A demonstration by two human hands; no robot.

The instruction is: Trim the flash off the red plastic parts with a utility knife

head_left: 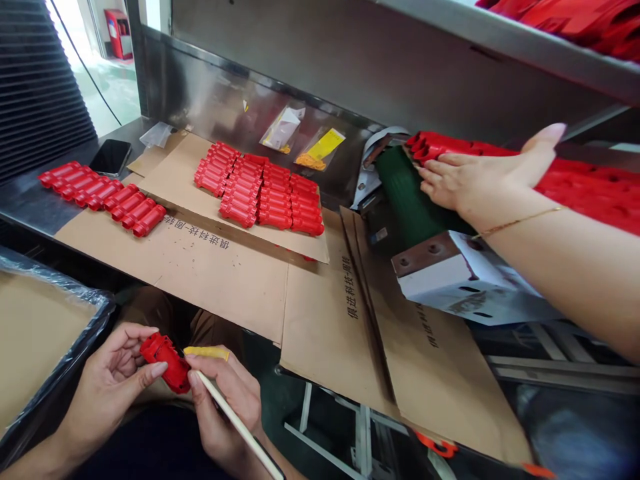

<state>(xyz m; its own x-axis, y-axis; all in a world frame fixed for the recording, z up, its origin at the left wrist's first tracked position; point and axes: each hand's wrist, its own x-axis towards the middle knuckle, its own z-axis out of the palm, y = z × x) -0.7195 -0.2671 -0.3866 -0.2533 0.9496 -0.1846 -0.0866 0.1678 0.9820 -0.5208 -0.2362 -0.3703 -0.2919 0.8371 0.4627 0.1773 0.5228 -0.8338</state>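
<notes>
Low in the head view, my left hand grips a small red plastic part between thumb and fingers. My right hand holds a thin cream-coloured stick-like tool whose tip is at the part's right side. A yellow cover wraps one of its fingers. Several like red parts stand in a block on the raised cardboard sheet; a row of them lies to the left.
Another person's hand rests at red parts beside a green belt on the right. A phone and plastic bags lie behind. A lined box stands at lower left.
</notes>
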